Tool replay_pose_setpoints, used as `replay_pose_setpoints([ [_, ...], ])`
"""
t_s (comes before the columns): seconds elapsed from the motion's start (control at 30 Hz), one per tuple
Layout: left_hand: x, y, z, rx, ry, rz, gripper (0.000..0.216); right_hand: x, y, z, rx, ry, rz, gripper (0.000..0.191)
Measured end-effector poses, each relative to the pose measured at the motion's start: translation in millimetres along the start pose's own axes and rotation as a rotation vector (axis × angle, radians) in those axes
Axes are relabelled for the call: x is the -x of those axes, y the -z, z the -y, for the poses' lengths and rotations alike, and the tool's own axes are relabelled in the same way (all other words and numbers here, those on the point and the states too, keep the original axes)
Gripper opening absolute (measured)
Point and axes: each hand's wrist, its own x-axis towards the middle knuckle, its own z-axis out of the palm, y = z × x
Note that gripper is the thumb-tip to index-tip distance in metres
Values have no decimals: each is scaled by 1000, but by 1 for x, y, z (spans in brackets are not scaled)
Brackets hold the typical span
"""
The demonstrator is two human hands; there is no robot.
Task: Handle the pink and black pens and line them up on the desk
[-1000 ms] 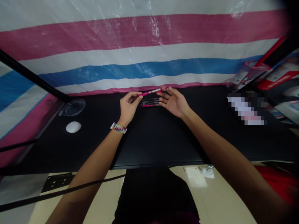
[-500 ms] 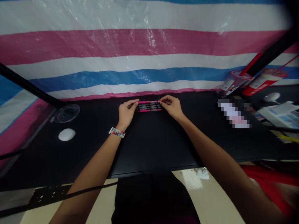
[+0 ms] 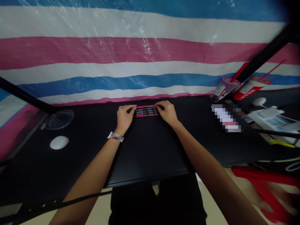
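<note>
Several slim pens with pink and black parts lie side by side in a row on the black table, near its back edge. My left hand, with a patterned band on the wrist, pinches the left end of the farthest pink pen between thumb and finger. At the opposite end, my right hand has its fingers closed on the same pen. Fingertips cover parts of the pens' ends, so the exact contact with the nearer pens is hidden.
A white oval object and a clear plastic lid lie at left. Back right stand two drink cups, one clear and one red and white, with straws. A striped sheet hangs behind the table.
The whole view has shifted, with table items now a little farther left and lower. Both hands keep their hold at the pen ends, and the row looks much the same.
</note>
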Motion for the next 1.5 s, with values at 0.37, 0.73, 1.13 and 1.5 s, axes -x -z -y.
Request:
replay_pose_setpoints([
  [0.37, -1, 0, 12, 35, 107, -45, 13, 3, -2, 6, 9, 67, 106, 37],
  [0.73, 0, 0, 9, 2, 80, 26, 16, 3, -4, 4, 38, 75, 148, 40],
  [1.13, -2, -3, 10, -32, 36, 101, 21, 4, 0, 7, 61, 63, 134, 43],
  [1.5, -2, -4, 0, 148, 160, 133, 40, 1, -12, -6, -106, -30, -26, 44],
])
